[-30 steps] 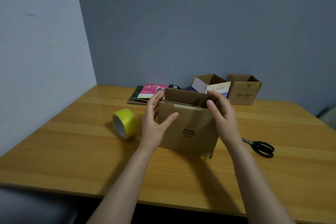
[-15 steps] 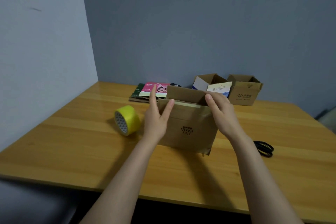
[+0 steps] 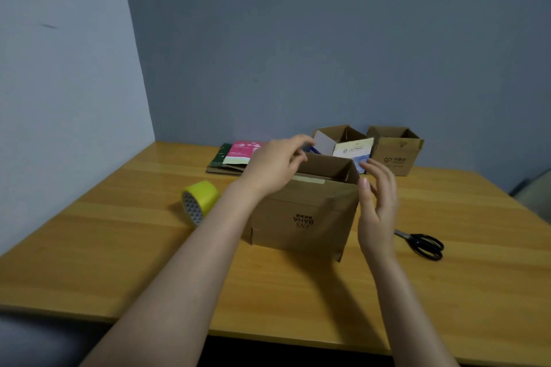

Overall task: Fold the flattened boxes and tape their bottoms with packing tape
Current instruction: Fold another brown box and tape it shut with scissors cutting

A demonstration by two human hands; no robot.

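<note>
Standing on the worktop (image 3: 119, 262), the cardboard box (image 3: 301, 211) has the left hand (image 3: 275, 168) curled loosely over its top edge, right hand (image 3: 377, 211) spread apart beside it.

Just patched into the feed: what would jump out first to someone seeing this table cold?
The brown cardboard box at mid-table, its print upside down, with the left hand over its top left edge and the right hand open beside its right side. Next, the yellow tape roll left of it and black scissors to the right.

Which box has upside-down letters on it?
The nearest box, between the hands. Its front print reads upside down; the far right box has upright print.
</note>
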